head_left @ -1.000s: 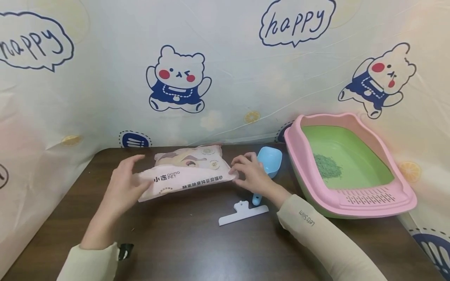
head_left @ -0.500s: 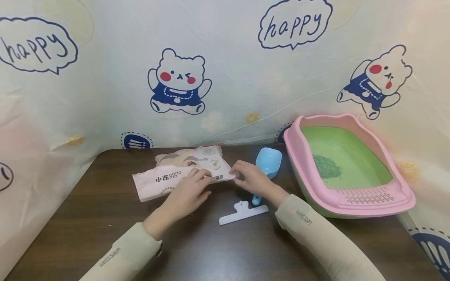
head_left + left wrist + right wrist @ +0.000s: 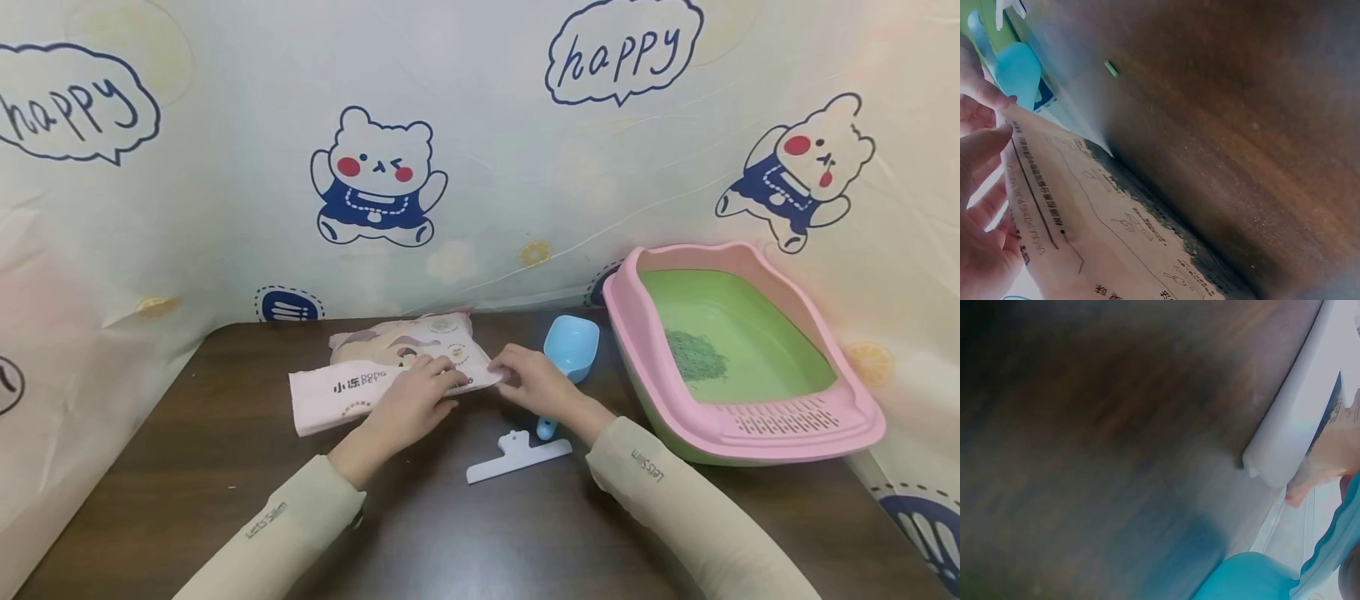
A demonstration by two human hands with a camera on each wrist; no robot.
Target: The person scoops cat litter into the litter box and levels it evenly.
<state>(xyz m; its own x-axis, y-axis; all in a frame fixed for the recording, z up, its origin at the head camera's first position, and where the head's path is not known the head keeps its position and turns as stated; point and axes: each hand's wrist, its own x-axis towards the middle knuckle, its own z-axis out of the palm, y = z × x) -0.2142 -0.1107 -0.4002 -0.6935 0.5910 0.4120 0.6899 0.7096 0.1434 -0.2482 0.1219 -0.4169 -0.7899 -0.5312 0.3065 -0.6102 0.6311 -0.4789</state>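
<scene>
A pink cat litter bag (image 3: 442, 337) lies at the back of the dark table, its near part folded over as a flap. My left hand (image 3: 412, 404) pinches the bag's near edge right of the middle; in the left wrist view the thumb (image 3: 985, 150) is on the printed side, with fingers behind. My right hand (image 3: 536, 383) pinches the right corner. Beyond that hand lies a light blue scoop (image 3: 572, 343), its handle partly hidden under the wrist. Nearer to me lies a white sealing clip (image 3: 517, 458), which looms large in the right wrist view.
To the right stands a litter box with a pink rim (image 3: 787, 429) and green base, a small heap of green litter (image 3: 697, 357) inside. A printed cloth (image 3: 495, 167) hangs behind the table. A small green pellet (image 3: 1112, 68) lies on the tabletop.
My left hand has moved right, from the bag's left end to its near edge beside my right hand. The right hand has stayed at the corner. Scoop, clip and litter box have not moved.
</scene>
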